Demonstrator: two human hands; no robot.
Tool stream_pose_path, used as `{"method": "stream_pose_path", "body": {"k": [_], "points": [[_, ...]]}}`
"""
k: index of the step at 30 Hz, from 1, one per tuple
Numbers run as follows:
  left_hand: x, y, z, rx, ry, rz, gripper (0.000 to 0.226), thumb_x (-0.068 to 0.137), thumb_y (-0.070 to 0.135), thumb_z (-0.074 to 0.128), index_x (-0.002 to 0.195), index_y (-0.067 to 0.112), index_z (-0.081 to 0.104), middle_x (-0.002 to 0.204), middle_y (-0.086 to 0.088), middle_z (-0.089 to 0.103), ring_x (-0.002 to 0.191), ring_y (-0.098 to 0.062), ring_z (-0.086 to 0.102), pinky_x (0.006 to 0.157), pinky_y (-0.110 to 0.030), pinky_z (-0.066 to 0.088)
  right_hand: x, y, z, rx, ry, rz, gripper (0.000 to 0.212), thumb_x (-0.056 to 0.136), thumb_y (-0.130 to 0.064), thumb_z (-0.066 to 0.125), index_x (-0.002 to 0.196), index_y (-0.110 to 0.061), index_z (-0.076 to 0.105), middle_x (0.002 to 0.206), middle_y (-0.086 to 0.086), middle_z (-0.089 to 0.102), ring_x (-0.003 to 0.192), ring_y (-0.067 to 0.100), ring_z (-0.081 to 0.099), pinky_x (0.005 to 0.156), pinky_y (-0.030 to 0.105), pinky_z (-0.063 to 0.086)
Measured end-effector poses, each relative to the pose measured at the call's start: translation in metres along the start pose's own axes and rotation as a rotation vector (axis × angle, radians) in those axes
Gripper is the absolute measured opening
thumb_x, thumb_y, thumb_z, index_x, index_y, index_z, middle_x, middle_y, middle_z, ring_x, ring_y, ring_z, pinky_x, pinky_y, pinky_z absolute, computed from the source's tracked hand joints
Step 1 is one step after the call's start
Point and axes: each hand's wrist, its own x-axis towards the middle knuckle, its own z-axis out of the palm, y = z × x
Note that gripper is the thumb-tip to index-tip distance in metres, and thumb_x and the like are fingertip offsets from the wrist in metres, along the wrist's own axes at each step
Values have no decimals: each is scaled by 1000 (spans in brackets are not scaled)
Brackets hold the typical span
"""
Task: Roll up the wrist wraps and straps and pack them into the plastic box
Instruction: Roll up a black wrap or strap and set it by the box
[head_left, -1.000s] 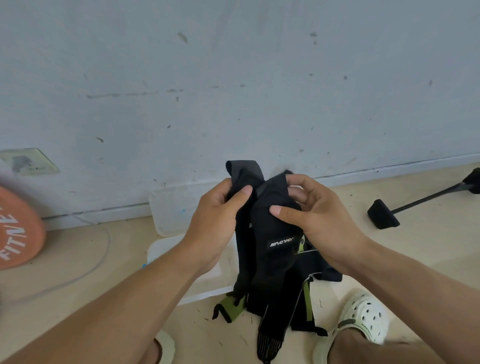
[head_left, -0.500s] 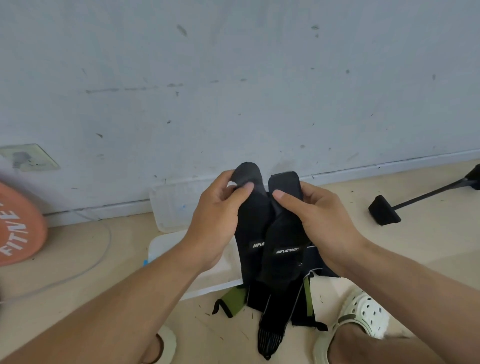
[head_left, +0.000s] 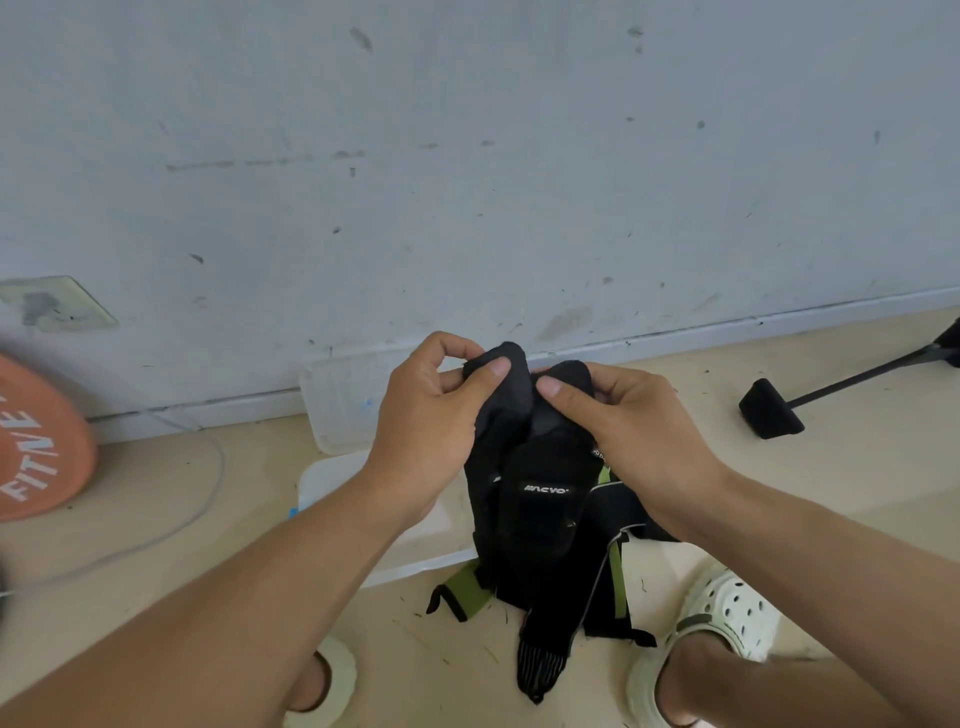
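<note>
The wrist wraps (head_left: 540, 499), black with white lettering on one band, hang in a bunch from both hands above the floor, their lower ends trailing down between the person's feet, where a striped tip and green-edged straps (head_left: 615, 577) lie on the beige floor (head_left: 156, 597). A white clog (head_left: 722, 618) sits on the right foot and another clog (head_left: 332, 680) on the left, both at the bottom edge of the view. The left hand (head_left: 431, 421) pinches the top of one black band between thumb and curled fingers; the right hand (head_left: 628, 421) grips the top of the neighbouring band the same way, thumb pressed on the front. The two thumbs sit just beside each other. Behind the hands, the clear plastic box (head_left: 337, 405) stands on the floor against the wall, with a white lid (head_left: 332, 478) lying flat in front of it. Farther left an orange weight plate (head_left: 36, 441) leans at the wall beside a thin cable (head_left: 197, 514), and a black-footed stand (head_left: 769, 410) rests at far right.
</note>
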Motion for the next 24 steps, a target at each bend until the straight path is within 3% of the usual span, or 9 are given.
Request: {"method": "stream_pose_path", "body": {"k": [4, 7, 11, 17, 22, 24], "points": [[-2, 1, 1, 22, -25, 16, 10, 97, 23, 71, 94, 23, 62, 81, -2, 79, 70, -20, 73, 68, -43, 59, 0, 1, 0, -83, -23, 5, 4, 90, -19, 78, 88, -17, 81, 83, 4, 80, 77, 17, 77, 67, 23, 58], [-4, 0, 2, 13, -41, 14, 8, 97, 20, 72, 96, 20, 64, 81, -3, 79, 69, -19, 74, 66, -40, 60, 3, 2, 0, -149, 15, -7, 24, 88, -20, 81, 65, -24, 77, 69, 0, 75, 65, 14, 73, 61, 22, 55], [-5, 0, 3, -24, -69, -34, 22, 94, 20, 74, 113, 23, 63, 92, -1, 80, 79, -20, 78, 72, -41, 65, 4, 0, -2, -205, 96, -4, 14, 89, -25, 80, 83, -12, 79, 79, 7, 78, 77, 24, 76, 68, 30, 61], [-6, -7, 4, -5, -134, -115, 44, 86, 18, 82, 123, 28, 60, 98, 3, 81, 91, -16, 78, 87, -35, 62, 6, 1, -5, -167, 112, 3, 13, 91, -25, 78, 83, -15, 80, 78, 5, 78, 76, 21, 77, 75, 35, 63], [-3, -8, 2, 100, -71, -79, 30, 93, 18, 76, 116, 30, 61, 92, 8, 81, 73, -3, 73, 65, -16, 51, 20, 3, -16, -157, 174, 49, 20, 104, -21, 60, 108, -24, 79, 94, 2, 80, 91, 20, 77, 88, 34, 60], [-2, -7, 0, 124, -116, -81, 28, 94, 16, 75, 114, 28, 61, 93, 6, 81, 70, -3, 72, 62, -15, 52, 25, 6, -24, -261, 212, 22, 24, 105, -19, 57, 124, -28, 68, 93, 5, 78, 81, 15, 72, 82, 32, 58]]}}
